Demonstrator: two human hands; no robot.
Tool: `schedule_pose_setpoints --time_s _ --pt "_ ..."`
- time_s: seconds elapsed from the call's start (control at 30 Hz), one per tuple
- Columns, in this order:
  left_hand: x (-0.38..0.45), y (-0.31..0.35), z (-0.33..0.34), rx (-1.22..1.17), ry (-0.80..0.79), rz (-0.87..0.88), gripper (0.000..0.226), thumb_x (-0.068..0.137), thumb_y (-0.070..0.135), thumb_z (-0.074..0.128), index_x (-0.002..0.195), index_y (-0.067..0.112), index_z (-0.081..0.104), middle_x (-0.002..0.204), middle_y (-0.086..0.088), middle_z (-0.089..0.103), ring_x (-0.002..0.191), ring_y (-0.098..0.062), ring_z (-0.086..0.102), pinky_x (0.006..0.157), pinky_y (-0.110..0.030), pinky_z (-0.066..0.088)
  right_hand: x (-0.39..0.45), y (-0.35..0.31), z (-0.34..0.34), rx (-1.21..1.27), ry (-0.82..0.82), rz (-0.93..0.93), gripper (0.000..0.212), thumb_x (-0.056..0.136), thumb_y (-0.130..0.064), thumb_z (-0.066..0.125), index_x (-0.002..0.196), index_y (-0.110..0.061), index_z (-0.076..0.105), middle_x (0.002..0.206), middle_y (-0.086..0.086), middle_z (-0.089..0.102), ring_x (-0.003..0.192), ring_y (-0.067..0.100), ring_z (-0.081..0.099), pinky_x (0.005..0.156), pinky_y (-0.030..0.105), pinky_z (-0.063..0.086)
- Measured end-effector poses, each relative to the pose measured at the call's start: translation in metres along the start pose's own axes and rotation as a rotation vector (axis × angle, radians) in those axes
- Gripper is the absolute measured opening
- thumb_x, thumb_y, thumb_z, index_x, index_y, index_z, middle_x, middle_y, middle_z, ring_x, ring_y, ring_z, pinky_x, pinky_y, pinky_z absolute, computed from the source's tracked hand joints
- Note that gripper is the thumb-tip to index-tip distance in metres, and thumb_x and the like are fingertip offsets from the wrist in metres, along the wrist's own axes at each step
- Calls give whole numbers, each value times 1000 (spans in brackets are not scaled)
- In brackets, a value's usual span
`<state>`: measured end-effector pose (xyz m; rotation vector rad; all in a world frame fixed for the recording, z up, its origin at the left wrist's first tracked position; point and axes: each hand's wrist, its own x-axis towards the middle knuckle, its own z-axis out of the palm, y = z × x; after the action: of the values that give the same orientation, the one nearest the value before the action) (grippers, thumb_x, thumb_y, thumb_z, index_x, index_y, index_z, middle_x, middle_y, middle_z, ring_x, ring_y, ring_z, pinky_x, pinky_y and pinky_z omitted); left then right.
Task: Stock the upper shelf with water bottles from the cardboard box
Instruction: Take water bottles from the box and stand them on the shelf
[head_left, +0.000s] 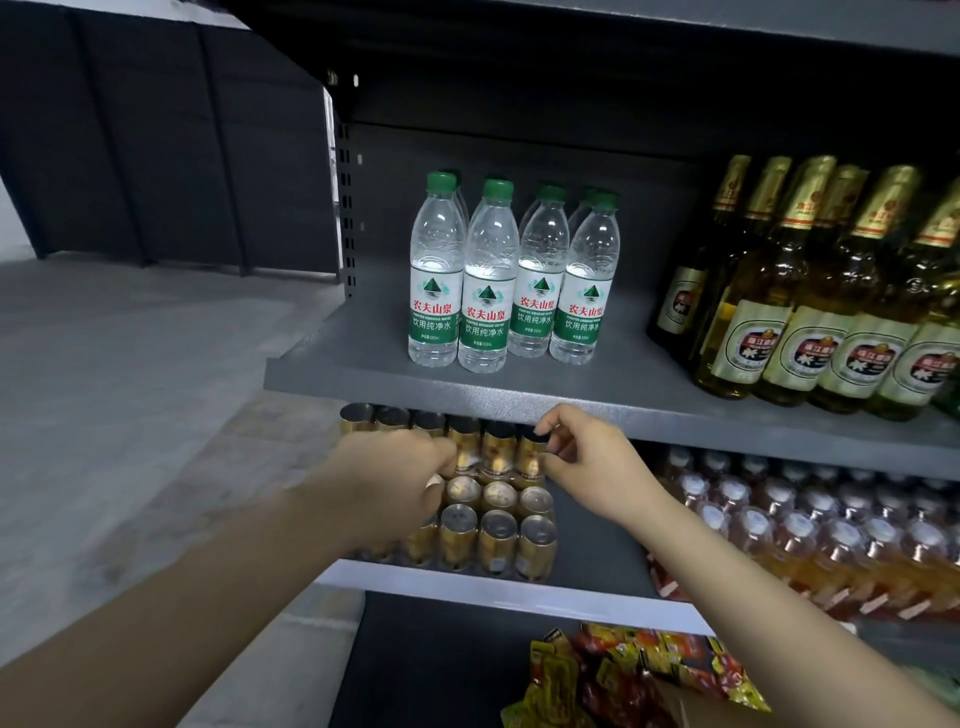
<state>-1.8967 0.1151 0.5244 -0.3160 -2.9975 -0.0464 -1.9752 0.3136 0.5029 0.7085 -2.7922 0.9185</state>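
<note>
Several clear water bottles (511, 280) with green caps and green labels stand upright in a tight group on the grey upper shelf (358, 371), towards its left end. Both my hands hang just below that shelf's front edge, in front of the cans one level down. My left hand (395, 475) is blurred, its fingers loosely curled with nothing in them. My right hand (582, 460) has its fingers loosely bent, thumb and forefinger apart, and holds nothing. A brown cardboard edge (672, 699) shows at the bottom right; the rest of the box is out of view.
Tall yellow beer bottles (810, 312) fill the right part of the upper shelf. Gold cans (493, 525) and orange drink bottles (810, 530) sit on the shelf below. Snack packets (623, 670) lie lower down. Grey floor (130, 389) is on the left.
</note>
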Motion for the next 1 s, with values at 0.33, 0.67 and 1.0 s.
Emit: schedule_pose_setpoints --time_s 0.33,0.67,1.0 --pt "-59 13 2 8 -1 25 17 93 24 37 103 22 50 108 3 59 96 -21 55 69 -29 38 -71 -20 1 9 60 36 18 81 -9 61 92 -20 52 84 1 60 74 18 55 72 34 48" --pt "-103 51 0 -29 -35 73 21 92 23 38 109 23 51 101 6 55 99 -18 54 81 -34 47 -134 -16 -9 15 84 76 21 81 -7 60 89 -24 50 76 -3 57 65 9 50 64 25 43" --pt "-138 103 4 -16 -45 82 24 94 27 38 116 28 48 117 7 57 105 -16 54 79 -31 45 -199 -9 -29 11 71 105 18 84 -9 58 93 -22 50 80 1 60 70 15 54 69 33 46"
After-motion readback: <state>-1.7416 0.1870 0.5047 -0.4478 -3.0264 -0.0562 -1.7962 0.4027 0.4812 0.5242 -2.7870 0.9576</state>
